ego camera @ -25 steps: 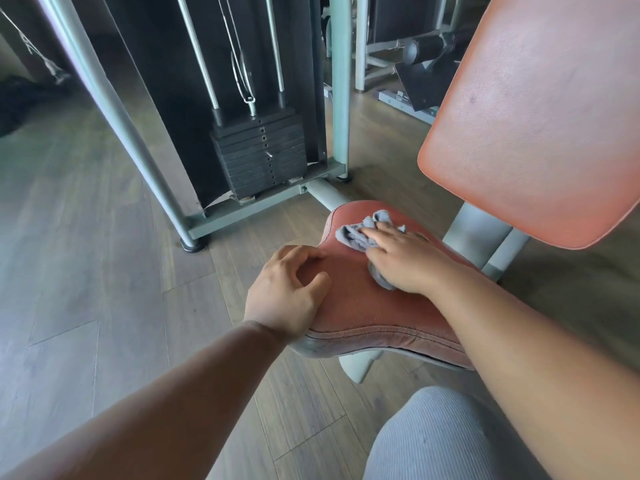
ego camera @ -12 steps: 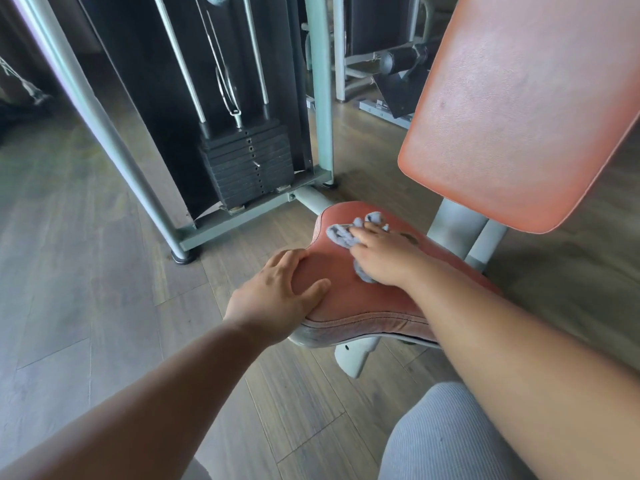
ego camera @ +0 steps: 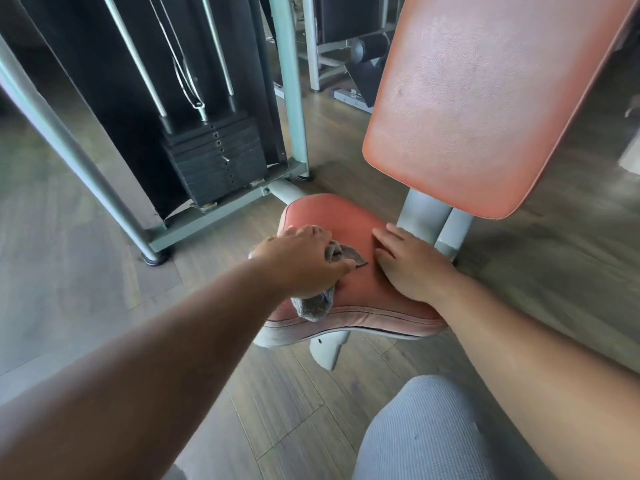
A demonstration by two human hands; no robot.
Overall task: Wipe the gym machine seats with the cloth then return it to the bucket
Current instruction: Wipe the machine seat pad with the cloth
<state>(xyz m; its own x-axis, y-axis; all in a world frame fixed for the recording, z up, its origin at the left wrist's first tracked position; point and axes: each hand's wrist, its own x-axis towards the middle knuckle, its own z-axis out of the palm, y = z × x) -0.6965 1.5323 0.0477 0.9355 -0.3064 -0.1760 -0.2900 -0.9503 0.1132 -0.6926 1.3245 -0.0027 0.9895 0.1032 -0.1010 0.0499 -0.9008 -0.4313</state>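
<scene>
The red padded seat (ego camera: 346,216) of the gym machine is low in the middle of the view. On it lies the grey cloth (ego camera: 313,306), bunched up. My left hand (ego camera: 298,261) covers the cloth on the seat's left side and grips it, with cloth ends sticking out beside the thumb and below the palm. My right hand (ego camera: 412,265) rests flat on the seat's right side, fingers straight, apart from the cloth. No bucket is in view.
The red backrest (ego camera: 485,98) rises close above the seat at the right. A black weight stack (ego camera: 214,161) stands in its grey steel frame (ego camera: 291,81) just beyond the seat. Wooden floor lies all around. My knee in grey fabric (ego camera: 415,438) is at the bottom.
The cloth has passed from my right hand to my left. My left hand came off the seat's edge onto the cloth, and my right hand slid right and now lies flat.
</scene>
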